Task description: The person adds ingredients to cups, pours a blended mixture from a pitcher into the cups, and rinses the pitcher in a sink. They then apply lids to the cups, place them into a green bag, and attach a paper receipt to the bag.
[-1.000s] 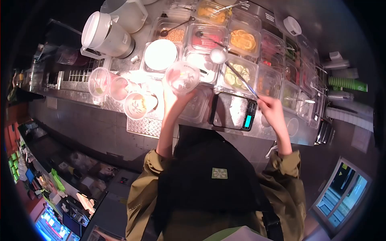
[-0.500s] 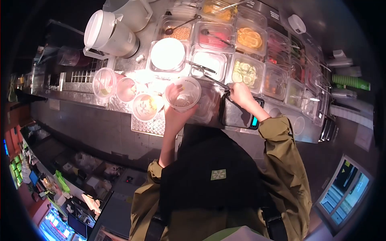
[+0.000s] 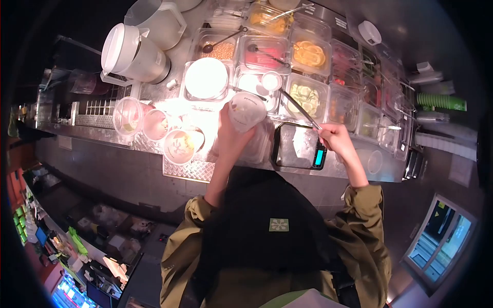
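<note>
My left hand is wrapped round a clear plastic cup with small print on it. The cup is tilted, and what is inside is hard to make out. My right hand grips the dark handle end of a long ladle. Its round bowl, filled with something white, is over a clear container of white contents, up and to the right of the cup. Below the ladle's handle lies a black digital scale with a lit blue display.
Several cups, among them a printed cup, stand at the left. A white lid covers a tub behind my left hand. Containers of sliced cucumber, orange slices and pink pieces fill the back. A steel pitcher stands back left.
My right hand has moved right and toward me, and the ladle's white-filled bowl has come into view. My left hand has moved slightly right and tilted the cup.
</note>
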Demonstrator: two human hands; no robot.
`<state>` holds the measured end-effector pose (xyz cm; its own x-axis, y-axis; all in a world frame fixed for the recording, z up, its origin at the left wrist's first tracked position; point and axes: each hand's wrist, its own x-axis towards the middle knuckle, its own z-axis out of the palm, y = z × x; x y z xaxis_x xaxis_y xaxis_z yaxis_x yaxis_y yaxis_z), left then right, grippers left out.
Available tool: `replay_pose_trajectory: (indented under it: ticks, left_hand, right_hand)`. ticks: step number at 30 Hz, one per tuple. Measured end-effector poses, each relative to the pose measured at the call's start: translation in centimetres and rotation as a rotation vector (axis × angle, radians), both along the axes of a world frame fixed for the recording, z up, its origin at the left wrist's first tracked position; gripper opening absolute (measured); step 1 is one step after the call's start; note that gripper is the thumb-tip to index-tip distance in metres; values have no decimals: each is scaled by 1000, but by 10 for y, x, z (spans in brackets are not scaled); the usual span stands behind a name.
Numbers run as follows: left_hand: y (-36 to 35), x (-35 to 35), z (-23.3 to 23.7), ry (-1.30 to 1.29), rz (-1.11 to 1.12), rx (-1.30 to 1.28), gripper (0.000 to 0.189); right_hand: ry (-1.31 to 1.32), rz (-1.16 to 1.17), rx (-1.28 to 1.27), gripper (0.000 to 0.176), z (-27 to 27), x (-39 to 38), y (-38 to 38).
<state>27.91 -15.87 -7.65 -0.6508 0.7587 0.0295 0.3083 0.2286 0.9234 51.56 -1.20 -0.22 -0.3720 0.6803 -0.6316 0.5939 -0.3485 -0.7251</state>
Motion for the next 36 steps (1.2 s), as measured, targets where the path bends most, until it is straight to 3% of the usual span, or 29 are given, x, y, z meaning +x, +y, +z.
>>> replay_pose_trajectory:
  ticks: [4,11,12,16,17,20,22,27,29,32,36]
  left_hand:
    - [15,4,-8,84,-3,5,82]
    - [18,12,11,-112,2,106,83]
    - [15,14,10,-107,17,130,82]
    - [0,20,26,-39,101,97,77]
    - [-8,20,22,-17,99,111,78]
    - [-31,24,17,66,64,147,77]
    - [-53,32,12,-62,100,175,76]
    - [-130,48,-53,-7,184,68,76]
    - [-146,54,-54,-238,314,136,73]
    - [-148,52,-60,-56,299,96,74]
    - [-129,47,-68,-94,243,93,77]
  right_hand:
    - [-41,84,152,14,52,17,-20]
    - [-226,596,1255,19,78,11,-67]
    - [-220,613,1271,21,77,14,-66]
    - [60,313,551,23,67,35,-63]
    - [75,104,188,20,63,43,-65]
    - [159,72,-149,20,68,48,-56]
    - [216,3,-293,21,62,56,-49]
    - [-2,135,125,21,35,32,-19]
    - [-97,274,383,21,7,26,-5]
    - [-283,507,772,16,-13,5,7]
    - [-390,741,1000,11,-41,-28,16]
